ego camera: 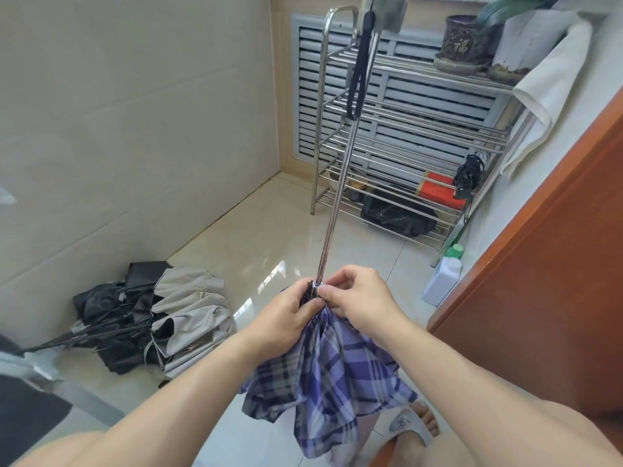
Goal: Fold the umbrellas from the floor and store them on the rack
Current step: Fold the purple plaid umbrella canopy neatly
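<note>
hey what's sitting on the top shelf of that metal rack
On the top shelf of the metal rack stands a dark patterned flowerpot on a saucer. A white cloth drapes over the right end, hiding whatever lies beneath it there.

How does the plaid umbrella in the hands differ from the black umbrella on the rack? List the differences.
The plaid umbrella is blue-checked with its canopy hanging loose; the black umbrella is plain dark and bundled tight.
The plaid one's shaft is fully extended and both hands, left hand and right hand, grip it; the black one is compact and rests on the rack, unheld.
Both have closed canopies.
</note>
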